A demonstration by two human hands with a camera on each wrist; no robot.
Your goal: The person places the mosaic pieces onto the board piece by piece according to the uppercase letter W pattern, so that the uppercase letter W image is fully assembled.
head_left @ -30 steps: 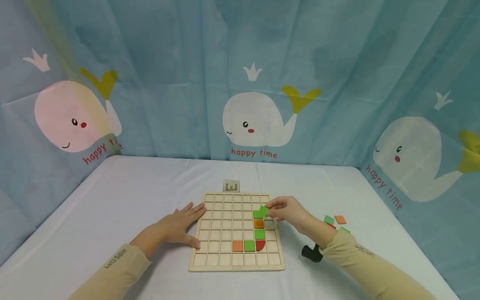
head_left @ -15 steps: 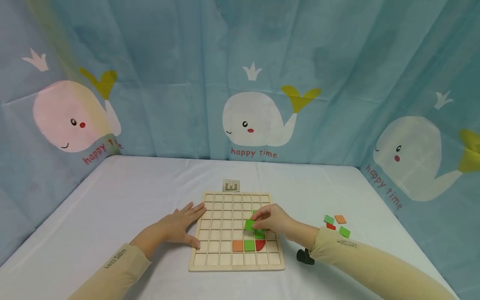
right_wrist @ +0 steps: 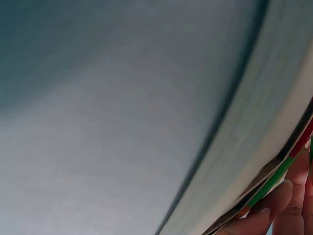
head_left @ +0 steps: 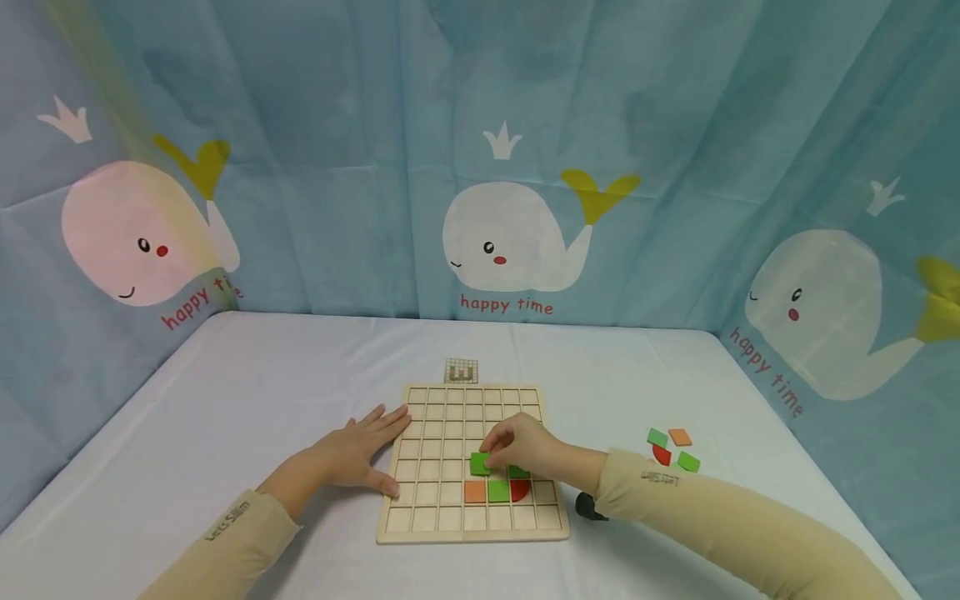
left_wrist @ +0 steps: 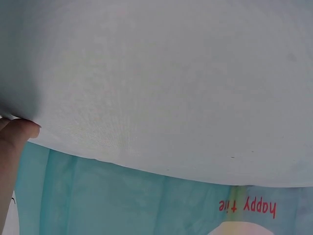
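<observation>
A wooden grid board (head_left: 420, 493) lies on the white table in the head view. My left hand (head_left: 348, 454) rests with spread fingers against its left edge. Over the board's middle my right hand (head_left: 528, 446) pinches a green square tile (head_left: 479, 464) between thumb and fingertips. Just in front of that tile, in one row, are an orange tile (head_left: 475, 492), another green tile (head_left: 498, 492) and a red rounded tile (head_left: 520, 490). A further green tile (head_left: 519, 472) shows partly below the right hand, which hides the cells behind it.
Loose green (head_left: 657, 437), orange and red tiles lie right of the board. A small pattern card (head_left: 461, 371) sits behind the board's far edge. Near the right sleeve is a black object (head_left: 589, 507), partly covered. A whale-print curtain (head_left: 337, 208) surrounds the table.
The right hand has carried the green tile from the board's right side leftward and nearer, to just behind the orange tile. The left hand stays in place.
</observation>
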